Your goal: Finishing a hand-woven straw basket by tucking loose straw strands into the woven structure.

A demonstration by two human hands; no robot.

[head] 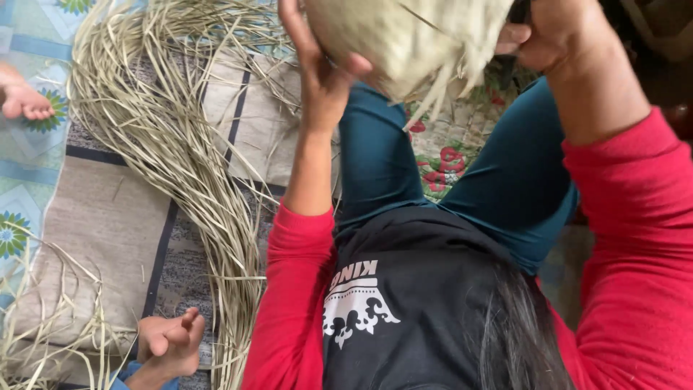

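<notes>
A pale woven straw piece (408,40), rounded like a basket or hat, is raised at the top of the head view with loose strand ends hanging from its lower edge. My left hand (317,65) grips its left side, fingers curled up along the weave. My right hand (545,32) grips its right side. Both arms wear red sleeves. Below are my teal trousers and a black printed shirt.
A long bundle of dry straw strands (180,152) lies across a beige and grey mat (101,217). Another person's foot (25,101) is at the far left, and another person's small hand (170,339) rests at the bottom left. More strands (43,325) lie nearby.
</notes>
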